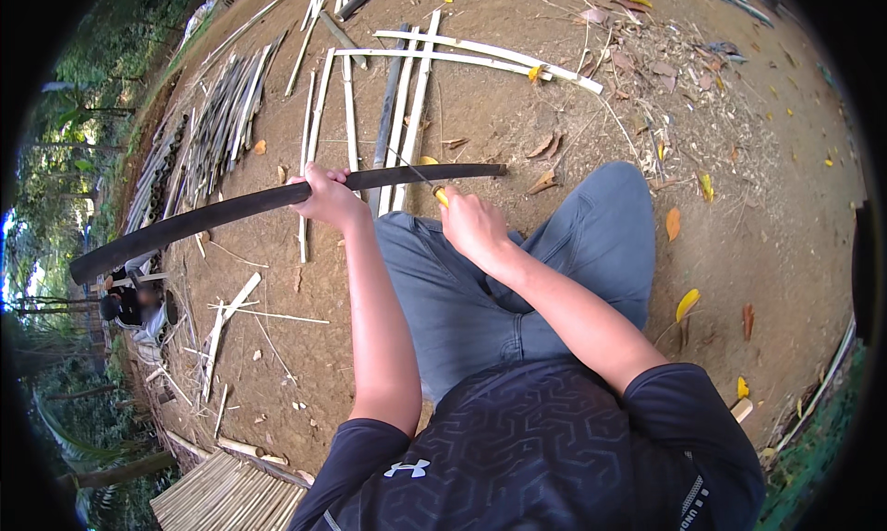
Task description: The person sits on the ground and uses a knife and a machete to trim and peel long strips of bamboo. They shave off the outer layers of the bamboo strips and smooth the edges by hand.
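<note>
A long dark pole (pixel 203 215) lies slantwise in front of me, its thick-looking end at the far left and its other end past my knees. My left hand (pixel 323 196) is wrapped round it near the middle. In my right hand (pixel 473 228) is a thin-bladed tool with a yellow handle (pixel 441 196), gripped close to the pole's right part. Its narrow dark blade (pixel 411 169) crosses the pole; whether it touches the pole I cannot tell. The fingers of my right hand hide most of the handle.
Pale split strips (pixel 420 106) lie crossed on the dirt ahead. A pile of thin poles (pixel 231 101) spreads at the far left, and a slatted mat (pixel 226 494) sits at the lower left. Another person (pixel 139 309) is low at the left edge. Dry leaves (pixel 545 147) are scattered about.
</note>
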A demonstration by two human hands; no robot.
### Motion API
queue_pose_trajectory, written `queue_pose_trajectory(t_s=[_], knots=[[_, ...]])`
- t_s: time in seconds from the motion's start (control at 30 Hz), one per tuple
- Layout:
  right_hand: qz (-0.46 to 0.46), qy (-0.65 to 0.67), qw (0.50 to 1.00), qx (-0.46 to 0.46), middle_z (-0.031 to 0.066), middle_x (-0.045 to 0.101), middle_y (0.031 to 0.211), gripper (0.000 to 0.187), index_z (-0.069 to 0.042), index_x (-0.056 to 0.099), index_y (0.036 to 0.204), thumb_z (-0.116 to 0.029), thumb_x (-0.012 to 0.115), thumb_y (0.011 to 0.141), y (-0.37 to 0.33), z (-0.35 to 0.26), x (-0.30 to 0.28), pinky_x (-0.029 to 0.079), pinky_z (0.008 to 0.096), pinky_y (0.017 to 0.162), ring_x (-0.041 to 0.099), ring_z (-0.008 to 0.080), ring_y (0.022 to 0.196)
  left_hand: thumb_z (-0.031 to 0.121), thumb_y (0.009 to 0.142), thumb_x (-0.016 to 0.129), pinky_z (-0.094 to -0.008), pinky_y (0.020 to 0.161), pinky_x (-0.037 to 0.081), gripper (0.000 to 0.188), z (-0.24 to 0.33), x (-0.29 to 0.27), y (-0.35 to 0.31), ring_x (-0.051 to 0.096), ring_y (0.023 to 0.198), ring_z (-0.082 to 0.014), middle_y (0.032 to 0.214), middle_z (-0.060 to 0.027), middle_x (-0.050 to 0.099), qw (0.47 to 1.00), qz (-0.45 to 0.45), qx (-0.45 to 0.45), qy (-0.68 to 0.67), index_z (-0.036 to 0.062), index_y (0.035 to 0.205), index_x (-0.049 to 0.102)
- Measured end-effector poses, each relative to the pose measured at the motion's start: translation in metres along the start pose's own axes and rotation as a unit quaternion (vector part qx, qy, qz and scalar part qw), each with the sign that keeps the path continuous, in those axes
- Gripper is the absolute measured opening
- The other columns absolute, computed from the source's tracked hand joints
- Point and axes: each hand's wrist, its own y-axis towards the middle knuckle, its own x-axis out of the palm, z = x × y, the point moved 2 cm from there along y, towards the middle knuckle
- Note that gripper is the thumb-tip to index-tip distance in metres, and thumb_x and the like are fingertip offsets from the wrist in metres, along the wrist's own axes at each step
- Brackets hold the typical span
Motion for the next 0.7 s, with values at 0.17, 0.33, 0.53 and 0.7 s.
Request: queue_pose_trajectory(t_s=[0.17, 0.33, 0.53, 0.7], knots=[[0.022, -0.021, 0.999, 0.019, 0.0215, 0.069, 0.072, 0.024, 0.001, 0.060, 0.106, -0.021, 0.057, 0.095, 0.008, 0.022, 0.017, 0.057, 0.0477, 0.060, 0.070, 0.0379, 0.069, -0.002, 0.090, 0.050, -0.0316, 0.047, 0.047, 0.025, -0.003, 0.005, 0.001, 0.043, 0.047, -0.0106, 0.062, -0.0015, 0.043, 1.000, 0.026, -0.003, -0.007, 0.0106, 0.079, 0.032], [0.004, -0.076, 0.996, -0.048, 0.0200, 0.070, 0.074, 0.027, 0.011, 0.062, 0.110, 0.001, 0.054, 0.085, 0.007, -0.012, 0.004, 0.058, 0.0369, 0.050, 0.072, 0.0296, 0.067, -0.002, 0.091, 0.052, -0.0315, 0.047, 0.047, 0.025, -0.007, -0.012, 0.007, 0.042, 0.046, -0.0107, 0.059, -0.0012, 0.043, 1.000, 0.024, 0.002, -0.009, 0.0104, 0.080, 0.034], [0.011, -0.099, 0.995, -0.027, 0.0216, 0.070, 0.074, 0.013, 0.006, 0.064, 0.093, 0.001, 0.054, 0.085, 0.022, 0.009, 0.012, 0.058, 0.0369, 0.053, 0.073, 0.0301, 0.067, -0.002, 0.091, 0.050, -0.0321, 0.048, 0.047, 0.025, -0.003, -0.010, 0.005, 0.042, 0.046, -0.0109, 0.057, -0.0015, 0.043, 1.000, 0.021, -0.015, -0.008, 0.0110, 0.079, 0.033], [0.029, -0.067, 0.997, 0.021, 0.0224, 0.070, 0.075, 0.013, 0.005, 0.063, 0.092, -0.001, 0.054, 0.086, 0.030, 0.043, 0.016, 0.059, 0.0397, 0.058, 0.073, 0.0331, 0.071, -0.002, 0.091, 0.050, -0.0332, 0.048, 0.047, 0.024, 0.000, -0.001, 0.000, 0.042, 0.046, -0.0113, 0.057, -0.0015, 0.042, 1.000, 0.027, 0.010, 0.005, 0.0112, 0.079, 0.033]])
